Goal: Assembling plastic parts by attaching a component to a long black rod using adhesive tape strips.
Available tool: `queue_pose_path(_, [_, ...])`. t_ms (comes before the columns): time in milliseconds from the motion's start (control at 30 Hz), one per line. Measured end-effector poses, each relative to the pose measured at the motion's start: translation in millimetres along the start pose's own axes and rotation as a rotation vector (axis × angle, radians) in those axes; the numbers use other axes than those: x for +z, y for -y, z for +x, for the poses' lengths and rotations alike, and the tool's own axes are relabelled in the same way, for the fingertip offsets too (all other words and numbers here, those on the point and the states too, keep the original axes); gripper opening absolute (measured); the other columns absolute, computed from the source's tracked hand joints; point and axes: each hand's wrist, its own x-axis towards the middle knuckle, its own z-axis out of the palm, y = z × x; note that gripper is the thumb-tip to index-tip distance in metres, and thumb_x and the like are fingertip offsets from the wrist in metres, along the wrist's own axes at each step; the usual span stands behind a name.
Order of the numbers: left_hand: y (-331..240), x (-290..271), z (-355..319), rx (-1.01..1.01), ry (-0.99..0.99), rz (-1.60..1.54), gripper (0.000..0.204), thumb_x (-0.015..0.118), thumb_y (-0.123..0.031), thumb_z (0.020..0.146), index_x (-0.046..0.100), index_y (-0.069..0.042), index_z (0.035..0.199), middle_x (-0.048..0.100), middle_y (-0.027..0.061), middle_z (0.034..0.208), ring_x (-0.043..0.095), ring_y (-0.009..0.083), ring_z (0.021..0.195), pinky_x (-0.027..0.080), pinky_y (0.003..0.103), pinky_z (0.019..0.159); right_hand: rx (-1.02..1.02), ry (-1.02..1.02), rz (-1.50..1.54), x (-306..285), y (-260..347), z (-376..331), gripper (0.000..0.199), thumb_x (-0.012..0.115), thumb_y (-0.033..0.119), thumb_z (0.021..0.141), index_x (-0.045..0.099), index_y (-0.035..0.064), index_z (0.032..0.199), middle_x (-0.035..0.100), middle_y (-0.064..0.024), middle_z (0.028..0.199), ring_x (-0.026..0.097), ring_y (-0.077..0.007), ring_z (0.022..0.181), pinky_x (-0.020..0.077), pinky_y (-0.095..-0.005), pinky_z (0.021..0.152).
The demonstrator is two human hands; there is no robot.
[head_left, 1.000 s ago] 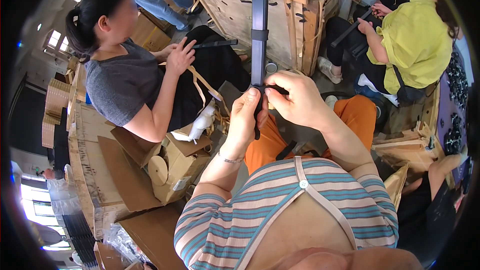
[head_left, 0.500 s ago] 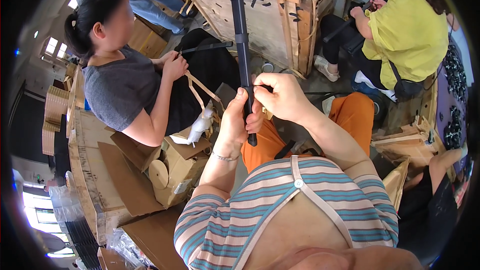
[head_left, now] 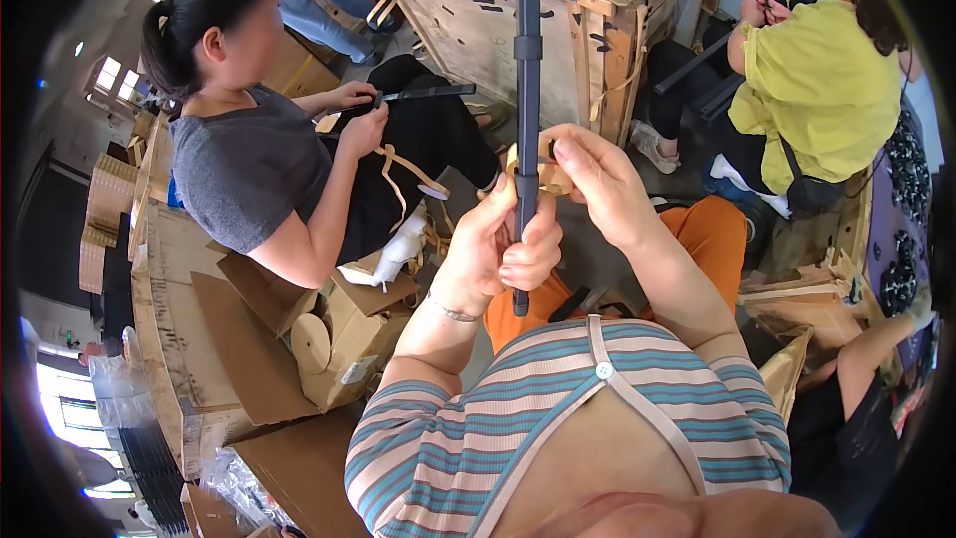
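A long black bar [head_left: 528, 90] with darker bands along it stands nearly upright before me. My left hand [head_left: 508, 244] is closed round it near its lower end, thumb lying along the bar. To the right, my right hand [head_left: 607, 179] pinches a tan tape-like strip [head_left: 552, 175] against the bar, just above the left thumb. Part of the strip shows on the bar's left side as well. Whether it is stuck to the bar or only looped past it I cannot tell. Right-hand fingertips partly hide it.
At left, a co-worker in grey [head_left: 254, 159] holds a black bar and tan strips. Another in yellow [head_left: 817, 90] sits at right. A wooden crate [head_left: 498, 10] stands ahead. An open cardboard box [head_left: 349, 339] lies at lower left; a bare-armed person [head_left: 861, 359] is at lower right.
The bar has shifted right and slightly down in view, with my left hand on it. My right hand has opened out a little, and the tan strip now shows beside the bar.
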Motion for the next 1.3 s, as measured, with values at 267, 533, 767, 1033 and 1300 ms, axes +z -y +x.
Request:
queue_pose_path(267, [10, -20, 10, -0.115, -0.055, -0.114, 0.052, 0.033, -0.054, 0.090, 0.039, -0.009, 0.067, 0.031, -0.0027, 0.049, 0.027, 0.0066, 0.038, 0.021, 0.020, 0.031, -0.047, 0.239, -0.168, -26, -1, 2, 0.029, 0.056, 0.017, 0.088, 0.053, -0.0028, 0.109, 0.057, -0.0034, 0.096, 0.052, -0.0091, 0.089, 0.0418, -0.0224, 0.079])
queue_pose_path(533, [11, -41, 44, 0.068, -0.384, 0.326, 0.038, 0.039, -0.040, 0.092, 0.044, -0.006, 0.076, 0.036, -0.0002, 0.054, 0.031, 0.0080, 0.042, 0.025, 0.021, 0.038, 0.212, 0.148, -0.172, -82, -36, 5, 0.025, 0.048, 0.010, 0.090, 0.053, -0.0002, 0.112, 0.055, 0.0024, 0.082, 0.048, -0.0035, 0.072, 0.0371, -0.0174, 0.061])
queue_pose_path(767, [0, -83, 86, 0.238, -0.708, 0.607, 0.018, 0.048, -0.017, 0.090, 0.046, -0.006, 0.076, 0.041, -0.0006, 0.054, 0.038, 0.0086, 0.043, 0.031, 0.023, 0.039, 0.388, 0.025, -0.522, -147, -98, -1, 0.022, 0.045, 0.010, 0.091, 0.057, 0.0006, 0.106, 0.051, 0.0038, 0.071, 0.042, -0.0035, 0.059, 0.0346, -0.0193, 0.051])
queue_pose_path(1033, [-48, -104, 158, 0.284, -0.729, 0.547, 0.012, 0.046, -0.001, 0.076, 0.052, -0.002, 0.086, 0.044, 0.0022, 0.058, 0.040, 0.0108, 0.047, 0.032, 0.023, 0.043, 0.555, 0.020, -0.429, -209, -123, 11, 0.024, 0.042, 0.011, 0.091, 0.059, 0.0015, 0.106, 0.051, 0.0025, 0.070, 0.042, -0.0058, 0.058, 0.0351, -0.0187, 0.054])
queue_pose_path(1300, [-92, -132, 214, 0.318, -0.686, 0.454, 0.043, 0.027, -0.038, 0.096, 0.048, -0.004, 0.113, 0.043, 0.0012, 0.060, 0.039, 0.0111, 0.051, 0.033, 0.024, 0.047, 0.572, 0.047, -0.425, -245, -156, 18, 0.024, 0.040, 0.011, 0.092, 0.057, -0.0014, 0.104, 0.053, 0.0004, 0.069, 0.045, -0.0065, 0.057, 0.0393, -0.0206, 0.054])
